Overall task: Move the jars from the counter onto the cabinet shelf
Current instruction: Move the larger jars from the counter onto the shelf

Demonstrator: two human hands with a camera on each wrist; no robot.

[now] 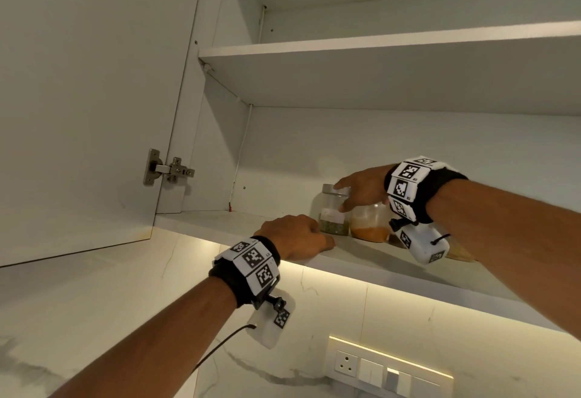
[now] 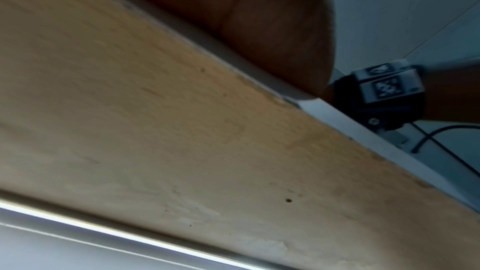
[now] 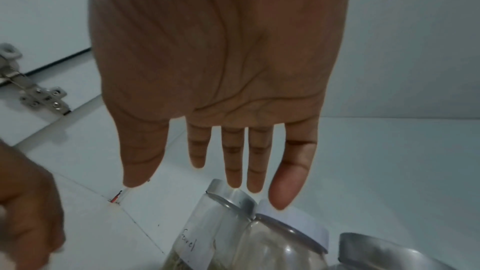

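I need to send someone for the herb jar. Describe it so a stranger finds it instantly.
Look in the open wall cabinet, on its bottom shelf. The herb jar is the leftmost jar, beside the orange-powder jar: clear, silver lid, white handwritten label, green contents.

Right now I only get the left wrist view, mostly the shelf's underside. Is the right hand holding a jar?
Observer: No. The right hand is open, fingers straight, just over the silver-lidded jar.
Operator: Is that jar on the shelf?
Observer: Yes, upright on the lower shelf.
Operator: Anything beside it?
Observer: A white-lidded jar of orange powder, close on its right in the head view.
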